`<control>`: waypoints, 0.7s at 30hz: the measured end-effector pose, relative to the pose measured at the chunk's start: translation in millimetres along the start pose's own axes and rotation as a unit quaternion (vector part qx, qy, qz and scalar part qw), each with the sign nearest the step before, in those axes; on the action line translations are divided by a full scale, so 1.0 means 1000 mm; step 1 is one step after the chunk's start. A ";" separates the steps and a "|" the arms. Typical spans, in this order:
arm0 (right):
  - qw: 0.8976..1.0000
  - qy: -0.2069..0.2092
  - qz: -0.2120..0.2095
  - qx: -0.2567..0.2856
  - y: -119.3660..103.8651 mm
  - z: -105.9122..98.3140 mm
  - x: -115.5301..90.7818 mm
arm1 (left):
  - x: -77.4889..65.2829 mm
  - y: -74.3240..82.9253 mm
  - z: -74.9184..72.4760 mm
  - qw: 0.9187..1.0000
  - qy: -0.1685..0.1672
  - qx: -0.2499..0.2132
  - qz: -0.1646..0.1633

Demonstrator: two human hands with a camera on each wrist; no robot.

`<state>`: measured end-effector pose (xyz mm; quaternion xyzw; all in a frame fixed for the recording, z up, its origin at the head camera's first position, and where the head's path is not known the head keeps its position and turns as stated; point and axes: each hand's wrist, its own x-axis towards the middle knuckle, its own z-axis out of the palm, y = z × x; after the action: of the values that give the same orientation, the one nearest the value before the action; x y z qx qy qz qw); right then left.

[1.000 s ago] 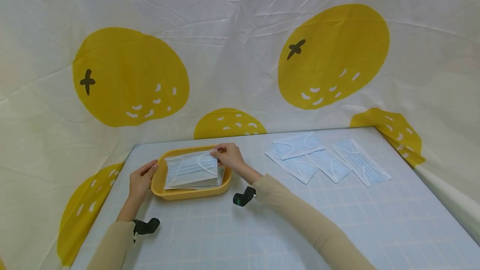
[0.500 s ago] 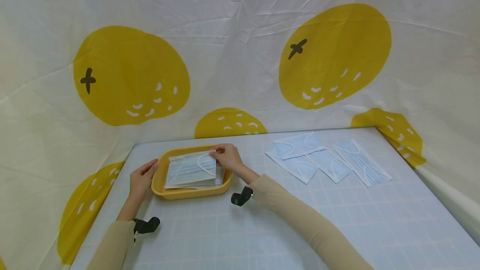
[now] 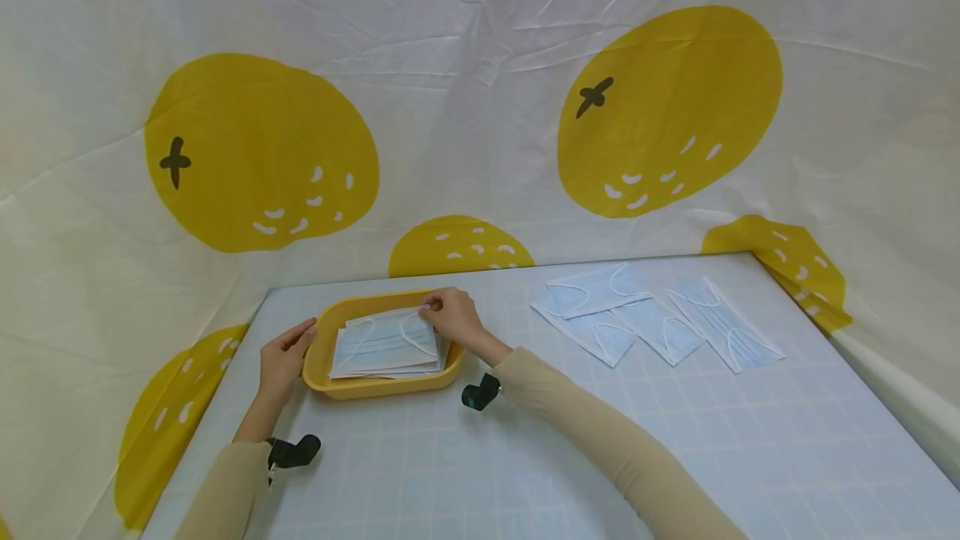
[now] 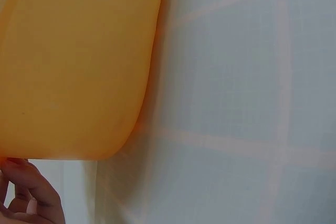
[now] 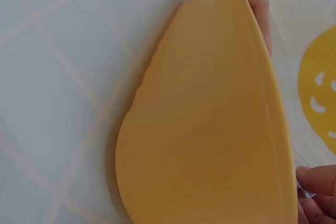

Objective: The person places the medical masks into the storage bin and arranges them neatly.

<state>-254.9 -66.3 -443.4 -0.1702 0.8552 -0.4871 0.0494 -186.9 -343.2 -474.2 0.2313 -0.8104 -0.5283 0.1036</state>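
A yellow tray (image 3: 318,362) with rounded corners stands on the left half of the table, a stack of pale blue face masks lying inside. My left hand (image 3: 280,363) grips its left rim between thumb and fingers; the left wrist view shows that hand (image 4: 32,195) low at the tray wall (image 4: 73,66). My right hand (image 3: 454,315) pinches the far right corner of the top face mask (image 3: 386,342), which lies over the stack with its ear loops up. In the right wrist view, thumb and fingers (image 5: 315,179) hold a pale edge just past the rim.
Several more face masks (image 3: 600,292) lie overlapping at the back right, and one mask (image 3: 722,323) rests beside them at an angle. A white fabric wall (image 3: 480,132) with yellow fruit prints closes off the table's back edge.
The top mask has come down flatter on the stack, its right edge shifting slightly to the right. My right hand keeps its pinch with a small shift; my left hand and the tray stay put.
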 end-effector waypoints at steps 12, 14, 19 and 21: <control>0.998 0.014 -0.006 -0.056 -0.001 0.003 0.001 | 0.000 -0.001 0.000 1.000 -0.001 -0.004 -0.001; 0.998 0.012 -0.007 -0.057 -0.001 0.003 0.001 | 0.000 -0.001 0.000 1.000 -0.002 -0.005 -0.001; 0.999 -0.002 -0.006 -0.046 -0.001 0.002 -0.001 | 0.000 -0.001 0.000 1.000 -0.002 -0.005 -0.004; 0.999 -0.009 -0.009 -0.043 -0.001 0.002 -0.001 | 0.000 0.000 0.000 1.000 -0.003 -0.004 -0.004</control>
<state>-252.9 -67.8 -443.1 -0.1840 0.8734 -0.4486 0.0450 -186.5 -343.5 -474.3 0.2327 -0.8075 -0.5327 0.1004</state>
